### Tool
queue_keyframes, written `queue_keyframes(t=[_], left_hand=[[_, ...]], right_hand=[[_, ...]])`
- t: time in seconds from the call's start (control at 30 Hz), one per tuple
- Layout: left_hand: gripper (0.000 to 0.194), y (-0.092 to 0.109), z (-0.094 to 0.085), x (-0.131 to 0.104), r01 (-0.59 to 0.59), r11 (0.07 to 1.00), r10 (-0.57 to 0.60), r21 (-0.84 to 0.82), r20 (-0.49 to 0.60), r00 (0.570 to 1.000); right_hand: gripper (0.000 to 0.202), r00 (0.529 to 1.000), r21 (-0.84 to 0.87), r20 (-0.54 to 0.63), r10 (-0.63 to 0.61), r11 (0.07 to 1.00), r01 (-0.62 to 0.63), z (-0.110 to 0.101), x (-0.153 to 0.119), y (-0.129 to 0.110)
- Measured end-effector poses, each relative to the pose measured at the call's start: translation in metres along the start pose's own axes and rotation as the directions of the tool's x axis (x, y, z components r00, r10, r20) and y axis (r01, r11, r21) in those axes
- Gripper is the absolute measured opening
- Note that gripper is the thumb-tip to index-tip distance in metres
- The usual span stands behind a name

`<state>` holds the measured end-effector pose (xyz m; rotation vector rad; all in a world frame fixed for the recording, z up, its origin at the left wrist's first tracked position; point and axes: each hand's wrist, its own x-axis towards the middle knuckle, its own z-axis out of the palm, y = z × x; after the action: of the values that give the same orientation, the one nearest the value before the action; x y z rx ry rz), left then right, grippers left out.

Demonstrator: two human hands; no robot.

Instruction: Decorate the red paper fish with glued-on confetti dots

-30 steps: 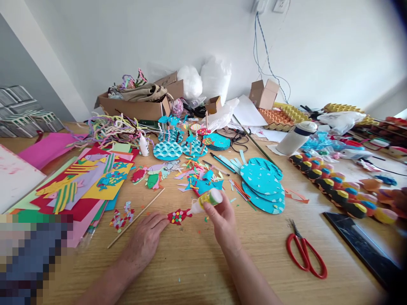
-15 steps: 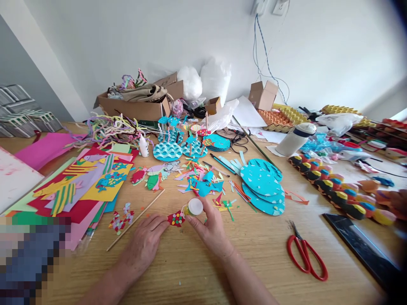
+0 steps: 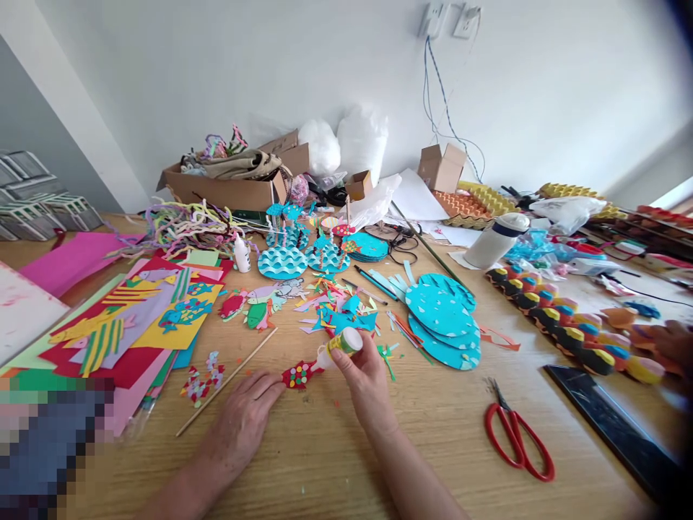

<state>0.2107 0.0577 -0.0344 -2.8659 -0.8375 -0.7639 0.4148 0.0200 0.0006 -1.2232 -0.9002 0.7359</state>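
Right hand (image 3: 364, 372) is clamped round a glue bottle (image 3: 345, 344), which is tilted with its white base up and its nozzle down to the left, at the tail end of a red paper fish (image 3: 297, 375). Left hand (image 3: 246, 413) lies low on the bench (image 3: 325, 466), its fingers together and their tips at the fish's other end; I cannot tell whether they pinch the paper or only press it. The fish, covered in coloured dots, lies flat on the bench between the two hands.

Nearby on the right are red-handled scissors (image 3: 518, 442), blades slightly parted, and a dark flat slab (image 3: 600, 426). Just left of the left hand a thin wooden stick (image 3: 227, 381) lies aslant, with small paper dots (image 3: 203, 377) beside it.

Beyond the hands, paper scraps (image 3: 351, 318) are strewn in the middle, with turquoise discs (image 3: 441, 310) overlapping to their right. Coloured sheets (image 3: 81, 355) bearing striped and spotted fish spread at left. Farther back, a white squeeze bottle (image 3: 242, 256) stands upright near wavy-topped discs (image 3: 281, 263), and a tangle of fuzzy stems (image 3: 189, 227) lies before a full cardboard box (image 3: 221, 189). White bags (image 3: 362, 141) rest against the wall.
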Motion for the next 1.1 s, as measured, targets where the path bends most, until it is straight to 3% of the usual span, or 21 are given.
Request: queue_keyframes(t=[0.17, 0.3, 0.37, 0.47, 0.63, 1.1], left_hand=[[0.043, 0.001, -0.001, 0.002, 0.013, 0.999, -0.013, -0.030, 0.011, 1.000], [0.042, 0.002, -0.003, 0.003, 0.022, 0.999, -0.021, -0.046, 0.017, 1.000], [0.043, 0.003, -0.004, 0.003, 0.023, 0.999, -0.022, -0.048, 0.013, 1.000], [0.041, 0.003, -0.006, 0.004, 0.017, 0.999, -0.016, -0.044, 0.024, 1.000], [0.041, 0.004, -0.008, 0.005, 0.008, 1.000, -0.007, -0.025, 0.041, 0.999], [0.040, 0.007, -0.008, 0.005, 0.034, 0.999, -0.032, -0.029, 0.056, 0.998]], right_hand=[[0.026, 0.982, 0.207, -0.146, 0.120, 0.974, -0.088, -0.006, 0.006, -0.004], [0.024, 0.968, 0.255, -0.231, 0.097, 0.966, -0.036, -0.013, 0.008, -0.010], [0.022, 0.983, 0.206, -0.178, 0.042, 0.979, -0.005, -0.015, 0.005, -0.011], [0.022, 0.998, 0.026, 0.011, -0.063, 0.998, 0.063, -0.013, -0.002, -0.011], [0.021, 0.957, -0.330, 0.204, -0.207, 0.906, 0.266, -0.006, -0.008, -0.011], [0.021, 0.913, -0.468, 0.329, -0.240, 0.798, 0.379, 0.004, -0.009, -0.016]])
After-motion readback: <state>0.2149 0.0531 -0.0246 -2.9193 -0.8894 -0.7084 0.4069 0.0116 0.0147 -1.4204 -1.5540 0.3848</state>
